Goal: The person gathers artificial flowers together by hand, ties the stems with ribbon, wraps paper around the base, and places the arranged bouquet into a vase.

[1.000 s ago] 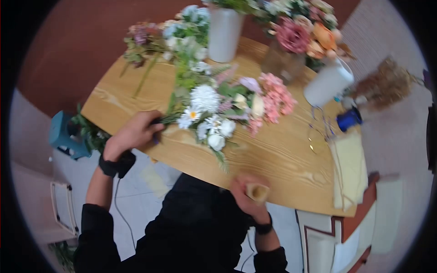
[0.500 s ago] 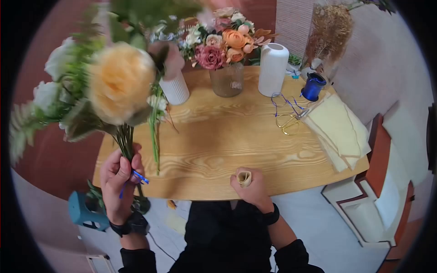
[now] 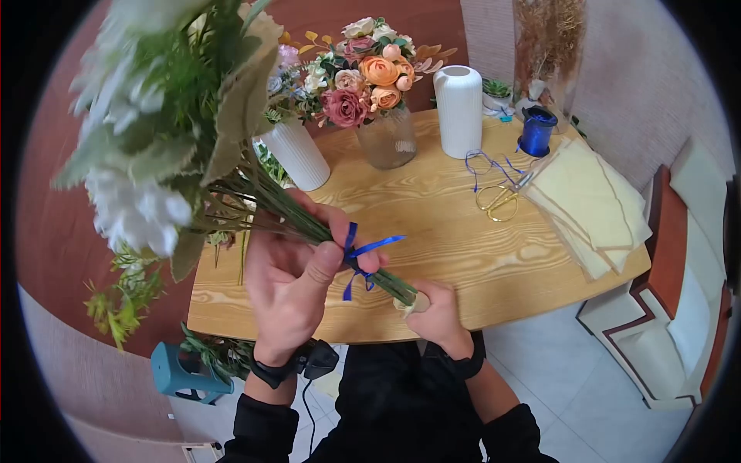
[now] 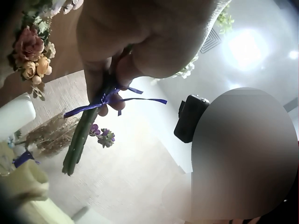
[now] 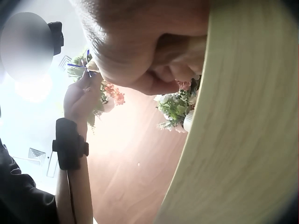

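At five o'clock, by the surface's (image 3: 432, 224) near edge, the right hand (image 3: 441, 315) grips a pale roll (image 3: 417, 304). Apart from it, at eight, the left hand (image 3: 292, 305) grips the bouquet's (image 3: 139, 212) stems by a blue ribbon (image 3: 386, 244), blooms towards ten. Scissors (image 3: 510, 190) lie near three, a spool (image 3: 537, 133) at two.

The bunch of flowers (image 3: 147, 154), flat on the table (image 3: 455, 270) before, is up in the left hand (image 3: 293, 297). Its stems (image 3: 392, 285) now point down near the rolled sheet (image 3: 417, 303).
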A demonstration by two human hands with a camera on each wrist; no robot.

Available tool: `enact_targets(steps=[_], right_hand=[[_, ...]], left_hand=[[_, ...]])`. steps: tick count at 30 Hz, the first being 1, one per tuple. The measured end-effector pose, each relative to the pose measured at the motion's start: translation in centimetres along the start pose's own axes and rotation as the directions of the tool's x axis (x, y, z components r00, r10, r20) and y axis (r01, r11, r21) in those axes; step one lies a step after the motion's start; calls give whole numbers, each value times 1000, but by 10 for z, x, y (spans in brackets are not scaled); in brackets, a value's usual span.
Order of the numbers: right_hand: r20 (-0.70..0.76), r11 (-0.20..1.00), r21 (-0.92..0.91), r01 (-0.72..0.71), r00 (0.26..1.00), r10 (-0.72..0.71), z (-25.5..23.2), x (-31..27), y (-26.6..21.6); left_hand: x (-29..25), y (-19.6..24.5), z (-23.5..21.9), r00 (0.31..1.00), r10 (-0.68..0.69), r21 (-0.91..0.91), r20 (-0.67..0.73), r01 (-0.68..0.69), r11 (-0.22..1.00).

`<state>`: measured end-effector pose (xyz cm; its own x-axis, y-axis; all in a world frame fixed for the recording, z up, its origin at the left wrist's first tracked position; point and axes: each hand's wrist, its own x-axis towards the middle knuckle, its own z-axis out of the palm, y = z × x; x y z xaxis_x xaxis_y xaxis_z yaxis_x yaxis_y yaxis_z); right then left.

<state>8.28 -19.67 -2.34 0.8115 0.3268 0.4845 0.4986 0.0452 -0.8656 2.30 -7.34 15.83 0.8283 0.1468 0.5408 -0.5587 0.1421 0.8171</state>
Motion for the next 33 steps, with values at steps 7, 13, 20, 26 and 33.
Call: enact_targets(steps=[7,13,20,26,33], right_hand=[[-30,998,26,-50,998,50,3,-1,3],[-7,998,22,-62,998,62,0,3,2],[-143,999,-50,-4,990,-3,4,6,-7],[-194,996,-84,-5,981,-12,5,6,-6],[-181,995,-93,-32,983,14,8,8,-3]], left_hand=[[-4,-12,-7,1000,-19,82,14,18,996],[-11,-22,-11,999,-28,59,24,27,998],[-28,-20,-16,985,-60,511,-160,134,849],[-26,-36,-21,998,14,267,-63,3,964],[-27,-28,-25,895,-419,725,-151,389,569]])
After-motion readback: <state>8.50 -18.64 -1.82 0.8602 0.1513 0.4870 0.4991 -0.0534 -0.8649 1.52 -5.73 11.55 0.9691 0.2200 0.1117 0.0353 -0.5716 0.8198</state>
